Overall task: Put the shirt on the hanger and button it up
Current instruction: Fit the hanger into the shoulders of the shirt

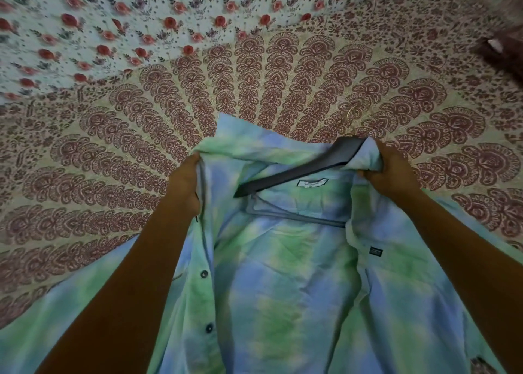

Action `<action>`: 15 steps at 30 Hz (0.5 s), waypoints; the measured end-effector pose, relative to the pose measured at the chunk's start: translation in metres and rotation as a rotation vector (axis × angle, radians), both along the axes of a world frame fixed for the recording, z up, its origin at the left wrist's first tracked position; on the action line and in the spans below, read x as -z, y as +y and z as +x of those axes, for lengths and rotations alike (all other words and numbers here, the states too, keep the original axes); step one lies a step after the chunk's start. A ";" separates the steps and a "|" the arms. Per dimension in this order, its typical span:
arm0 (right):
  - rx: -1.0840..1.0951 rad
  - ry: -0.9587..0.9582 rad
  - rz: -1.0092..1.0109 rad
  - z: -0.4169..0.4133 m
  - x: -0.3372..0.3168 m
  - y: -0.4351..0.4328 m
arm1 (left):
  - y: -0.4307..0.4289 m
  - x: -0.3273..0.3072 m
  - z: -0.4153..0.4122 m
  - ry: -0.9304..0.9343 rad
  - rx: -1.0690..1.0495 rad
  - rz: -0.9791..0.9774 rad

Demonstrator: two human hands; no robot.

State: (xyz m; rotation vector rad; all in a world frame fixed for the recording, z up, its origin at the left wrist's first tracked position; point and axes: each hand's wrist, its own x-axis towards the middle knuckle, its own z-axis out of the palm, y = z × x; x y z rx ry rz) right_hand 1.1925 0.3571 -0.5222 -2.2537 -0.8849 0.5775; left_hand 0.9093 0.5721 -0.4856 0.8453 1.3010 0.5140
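A blue-and-green tie-dye shirt (283,283) lies open on the bed, inside facing up, its dark buttons down the left front edge. A dark grey hanger (297,172) lies slanted across the collar area, its right end tucked under the shirt's right shoulder. The hanger's thin lower bar (294,213) shows below the neck label. My left hand (185,181) grips the shirt's left front edge near the collar. My right hand (393,167) grips the right shoulder fabric over the hanger's end. The hook is hidden.
The shirt rests on a bedspread (141,152) printed with maroon paisley fans. A floral sheet with red roses (127,25) covers the far left. A dark object (498,50) sits at the far right edge.
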 end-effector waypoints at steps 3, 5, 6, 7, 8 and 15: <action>0.072 -0.089 -0.035 0.001 0.004 0.003 | -0.026 -0.014 0.002 0.167 0.249 0.295; 0.083 -0.125 -0.057 -0.002 0.003 0.005 | -0.052 -0.020 -0.003 0.257 0.546 0.466; 0.091 -0.137 -0.071 -0.005 0.002 0.006 | -0.063 -0.020 -0.004 0.294 0.698 0.527; 0.097 -0.141 -0.084 -0.008 0.001 0.007 | -0.074 -0.017 -0.004 0.340 0.852 0.597; 0.106 -0.144 -0.096 -0.012 0.000 0.008 | -0.082 -0.013 -0.001 0.416 1.004 0.685; 0.149 -0.184 -0.124 -0.025 0.003 0.022 | -0.152 0.023 0.029 0.389 1.540 1.287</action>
